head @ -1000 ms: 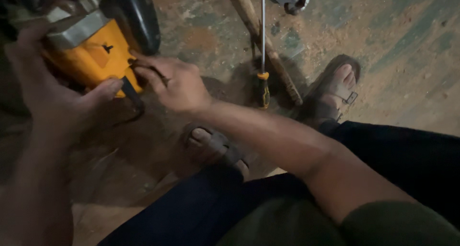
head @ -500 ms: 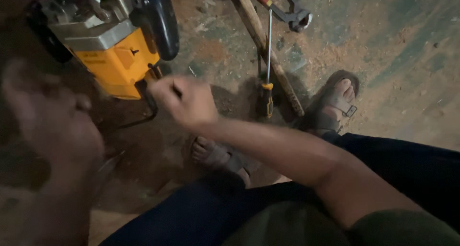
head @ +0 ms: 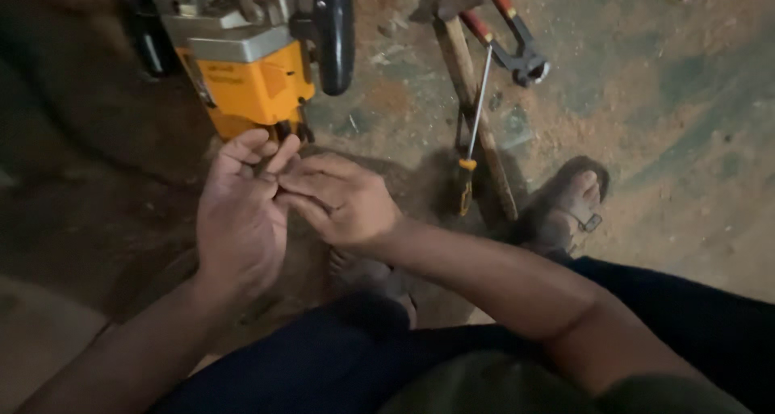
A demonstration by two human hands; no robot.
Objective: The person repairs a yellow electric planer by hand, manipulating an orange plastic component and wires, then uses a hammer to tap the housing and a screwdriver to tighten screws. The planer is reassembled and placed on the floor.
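My left hand [head: 242, 220] lies palm up with its fingers spread, just below a yellow and grey power tool [head: 246, 67] that stands on the dirt floor. A black knob [head: 333, 35] sticks out on the tool's right side. My right hand [head: 343, 200] is turned back-up, and its fingertips rest on the fingers of my left hand. Whether something small sits between the two hands is hidden. Neither hand touches the tool.
To the right lie a screwdriver with a yellow handle [head: 471, 168], a wooden handle [head: 476, 115] and red-handled pincers [head: 513, 39]. My sandalled foot [head: 565, 204] rests beside them. Dark trousers [head: 339, 357] fill the bottom of the view.
My left hand has let go of the yellow tool, which now stands on the floor. Both hands have come together below it, the left one turned palm up.
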